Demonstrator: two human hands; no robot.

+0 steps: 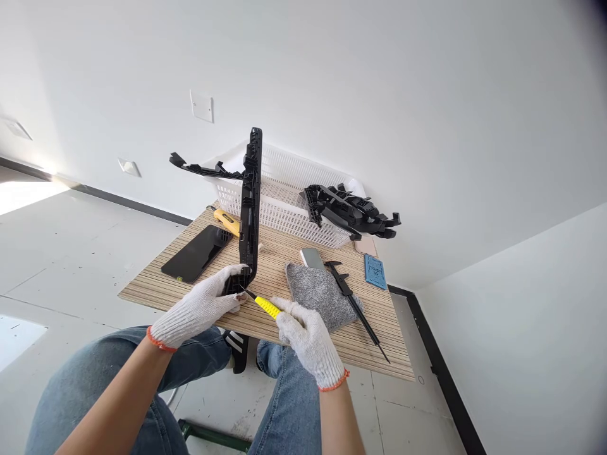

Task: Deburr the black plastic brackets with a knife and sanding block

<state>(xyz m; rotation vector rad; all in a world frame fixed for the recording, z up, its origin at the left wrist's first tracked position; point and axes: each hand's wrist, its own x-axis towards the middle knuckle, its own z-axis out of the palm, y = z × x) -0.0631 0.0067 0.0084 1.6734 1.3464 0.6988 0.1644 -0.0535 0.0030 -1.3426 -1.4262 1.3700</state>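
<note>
My left hand [203, 303], in a white knit glove with an orange cuff, is closed around the lower end of a long black plastic trim part [250, 202]. The part stands upright, with a side arm reaching left. In my gloved right hand [308, 338] is a yellow-handled craft knife [267, 307]. Its tip meets or nearly meets the part's lower end, close to my left fingers; whether it touches I cannot tell. A grey cloth [315, 294] lies just beyond my right hand, with a black caliper [348, 294] across it.
A white plastic basket [303, 221] stands at the table's back, with several black plastic parts [355, 212] on its right side. On the striped table [156, 278] lie a dark phone [196, 253], a yellow tool [226, 221], a pale block [312, 258] and a blue card-like piece [375, 272].
</note>
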